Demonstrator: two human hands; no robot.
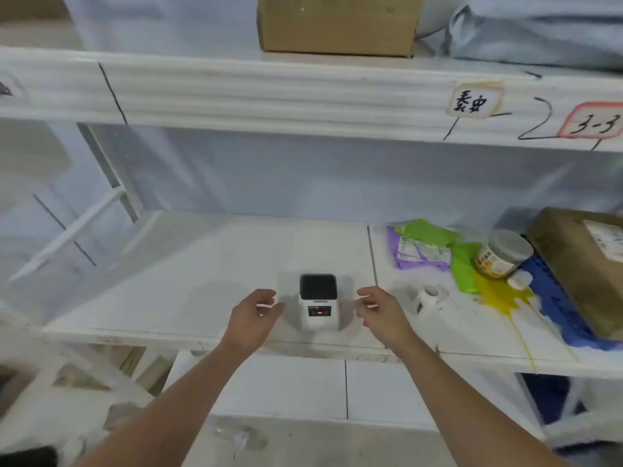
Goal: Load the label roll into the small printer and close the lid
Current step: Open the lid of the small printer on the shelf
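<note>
Nearest, two bare hands flank one small printer at lower centre of the shelf: left hand and right hand, fingers loosely curled, grasping nothing. Right of them lies one label roll; farther right, one jar, one yellow spill.

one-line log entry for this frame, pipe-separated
left hand: open, beside printer, no contact | right hand: open, other side, empty | label roll: on shelf, right of printer | lid state: unclear
</note>
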